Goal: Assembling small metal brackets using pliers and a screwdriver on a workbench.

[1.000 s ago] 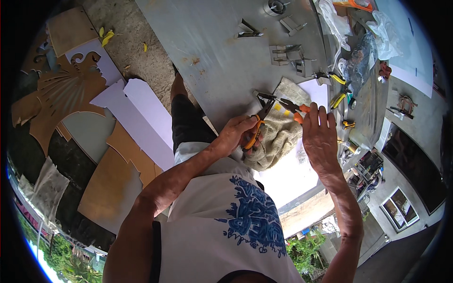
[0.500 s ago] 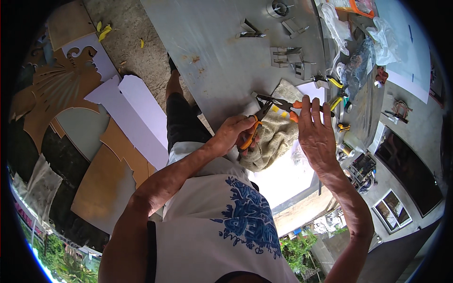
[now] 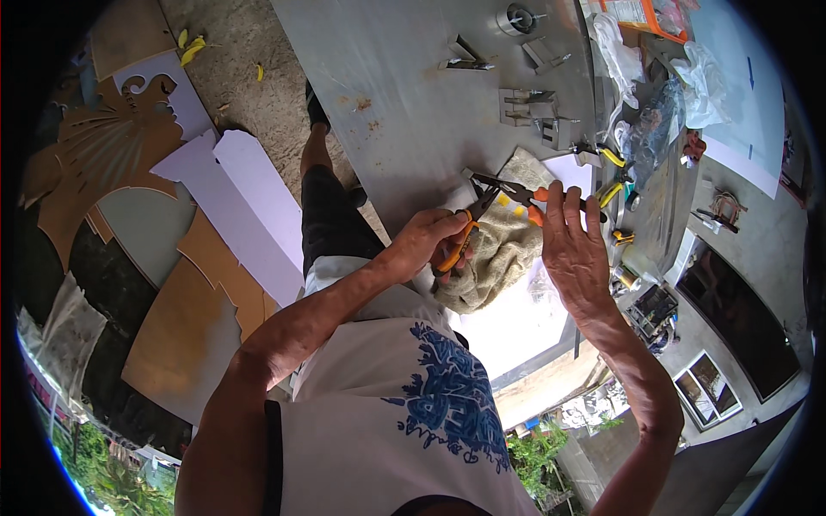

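Note:
My left hand [image 3: 426, 243] is closed round the handles of orange-and-black pliers [image 3: 457, 249], their dark jaws pointing up and right. In my right hand [image 3: 575, 245] are long-nose pliers [image 3: 518, 191] with orange and black grips, gripped between thumb and fingers. The two sets of jaws cross or meet close together near a small dark metal piece [image 3: 475, 178]. Whether either set of jaws is clamped on that piece is too small to tell. Beneath both tools lies a crumpled tan towel [image 3: 492, 258] at the table's near side.
Metal brackets [image 3: 527, 105] and a round metal fitting [image 3: 516, 19] lie on the grey metal table [image 3: 404, 95]. Yellow-handled pliers [image 3: 611, 191] and clear plastic bags [image 3: 656, 120] are to the right. Cut brown boards [image 3: 185, 335] and a lilac panel [image 3: 249, 206] are at left.
Both hands and pliers hold nearly the same pose over the towel. The view has shifted slightly, so the table and brackets appear a little further right.

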